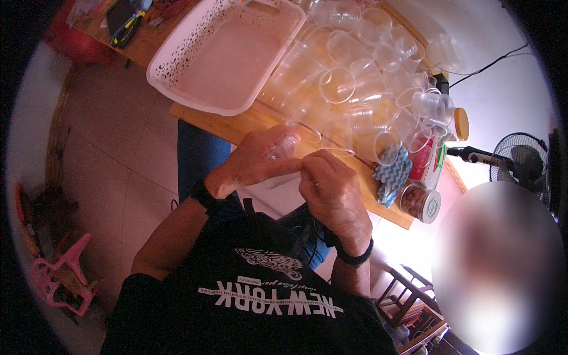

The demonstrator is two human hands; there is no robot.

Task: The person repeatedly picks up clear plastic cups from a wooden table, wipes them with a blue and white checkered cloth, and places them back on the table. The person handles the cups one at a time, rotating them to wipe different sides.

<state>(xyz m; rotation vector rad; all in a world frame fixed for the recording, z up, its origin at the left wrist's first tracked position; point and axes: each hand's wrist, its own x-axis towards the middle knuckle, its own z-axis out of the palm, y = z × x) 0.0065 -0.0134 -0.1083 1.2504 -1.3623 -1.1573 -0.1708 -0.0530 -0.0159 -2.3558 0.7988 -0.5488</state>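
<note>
My left hand (259,155) is in front of the wooden table's near edge, curled around a clear plastic piece (284,148). The fingers hide most of that piece, so its full shape cannot be told. My right hand (333,191) has bent fingers that meet the fingertips of the left; whether something thin is pinched there is hidden. Just beyond both hands, several clear plastic cups (337,84) lie in a loose heap on the table (248,122), many on their sides. A pink plastic basket (153,84) with a perforated wall stands left of them.
A blue-and-white zigzag cloth (392,175) and a lidded jar (419,203) lie near the table's right corner. Behind them is a fan (519,159). Yellow-black handled pliers (128,29) rest at the far left. A pink plastic object (62,275) is low at left; a blurred patch covers the right.
</note>
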